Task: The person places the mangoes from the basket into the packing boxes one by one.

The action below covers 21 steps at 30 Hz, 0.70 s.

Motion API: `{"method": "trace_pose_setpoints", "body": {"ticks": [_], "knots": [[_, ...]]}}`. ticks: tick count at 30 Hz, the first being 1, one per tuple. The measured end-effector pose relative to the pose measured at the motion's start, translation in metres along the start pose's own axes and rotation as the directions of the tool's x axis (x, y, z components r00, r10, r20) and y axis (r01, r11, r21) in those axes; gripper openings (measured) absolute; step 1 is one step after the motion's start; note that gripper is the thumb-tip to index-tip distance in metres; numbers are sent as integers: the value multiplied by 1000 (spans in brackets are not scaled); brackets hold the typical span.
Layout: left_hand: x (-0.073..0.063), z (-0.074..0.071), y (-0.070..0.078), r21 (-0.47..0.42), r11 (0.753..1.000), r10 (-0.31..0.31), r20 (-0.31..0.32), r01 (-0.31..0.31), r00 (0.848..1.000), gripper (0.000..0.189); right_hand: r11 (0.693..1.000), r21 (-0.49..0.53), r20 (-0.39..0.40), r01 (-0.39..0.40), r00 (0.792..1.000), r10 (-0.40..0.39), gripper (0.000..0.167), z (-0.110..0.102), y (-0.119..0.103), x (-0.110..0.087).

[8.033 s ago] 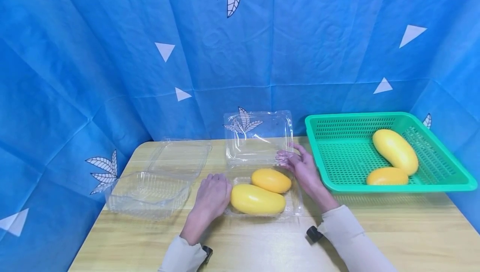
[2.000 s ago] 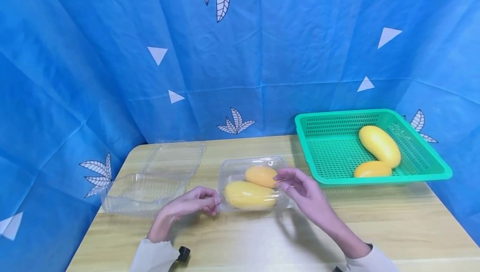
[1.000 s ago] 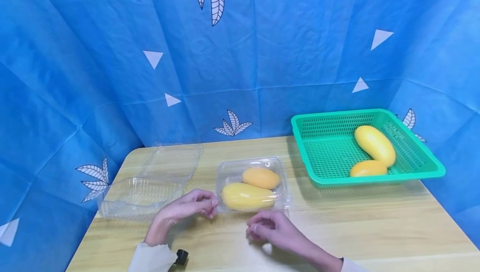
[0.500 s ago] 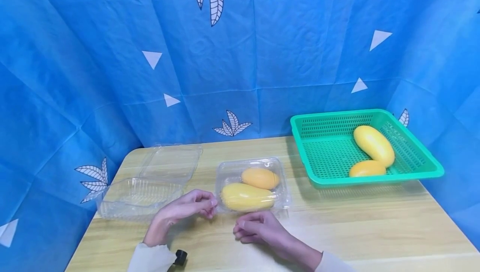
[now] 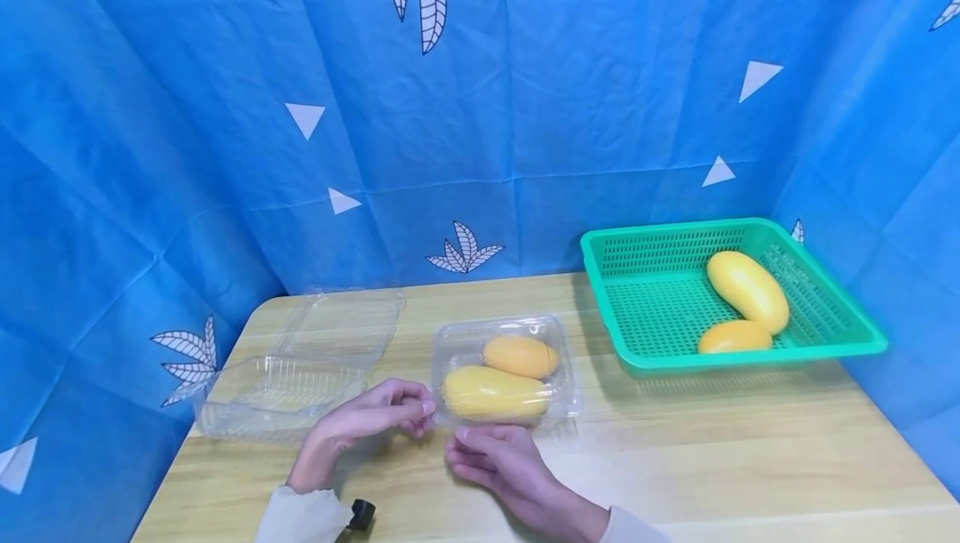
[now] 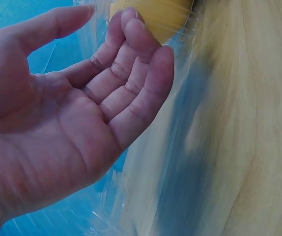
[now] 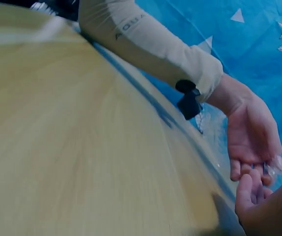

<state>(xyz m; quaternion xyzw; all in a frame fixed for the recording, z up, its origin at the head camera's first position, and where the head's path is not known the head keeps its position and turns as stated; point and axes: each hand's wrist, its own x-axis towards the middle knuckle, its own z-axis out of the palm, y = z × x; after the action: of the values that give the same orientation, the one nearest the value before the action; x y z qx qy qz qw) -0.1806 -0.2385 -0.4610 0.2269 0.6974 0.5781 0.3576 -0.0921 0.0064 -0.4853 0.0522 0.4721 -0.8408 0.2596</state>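
A clear plastic clamshell container [image 5: 564, 376] stands with its lid down over a large yellow mango [image 5: 491, 395] and a smaller orange-yellow mango [image 5: 520, 356]. My left hand [image 5: 367, 412] is at its front left corner. In the left wrist view the palm [image 6: 62, 128] shows bare, with fingers loosely bent by the plastic edge and the thumb apart. My right hand [image 5: 510, 464] is just in front of the container, fingers relaxed and holding nothing visible. In the right wrist view both hands are close together, the right hand [image 7: 266, 211] partly cut off.
A second clear clamshell container [image 5: 281, 397] stands open at the left, its lid [image 5: 341, 322] laid back. At the back right, a green basket [image 5: 600, 293] holds a large yellow mango [image 5: 748, 291] and a smaller one [image 5: 735, 336]. A blue curtain [image 5: 420, 110] hangs behind the wooden table [image 5: 712, 460].
The raised lid has come down over the two mangoes. My right hand has left the container's right side and slid left along its front; my left hand has stayed at the corner lately.
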Motion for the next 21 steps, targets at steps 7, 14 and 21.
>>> {"method": "trace_pose_setpoints", "body": {"ticks": [7, 14, 21], "knots": [[0, -1, -2, -2, 1000, 7, -13, -7, 1000, 27, 996, 81, -39, -24, 999, 27, 38, 8, 3, 4], [0, 1, -1, -7, 1000, -7, -55, 6, 998, 24, 988, 150, -70, -21, 997, 32, 35, 13, 1, 9], [7, 3, -3, -18, 999, -36, -122, 34, 992, 22, 984, 177, -88, -13, 996, 29, 30, 12, -4, 16]]}}
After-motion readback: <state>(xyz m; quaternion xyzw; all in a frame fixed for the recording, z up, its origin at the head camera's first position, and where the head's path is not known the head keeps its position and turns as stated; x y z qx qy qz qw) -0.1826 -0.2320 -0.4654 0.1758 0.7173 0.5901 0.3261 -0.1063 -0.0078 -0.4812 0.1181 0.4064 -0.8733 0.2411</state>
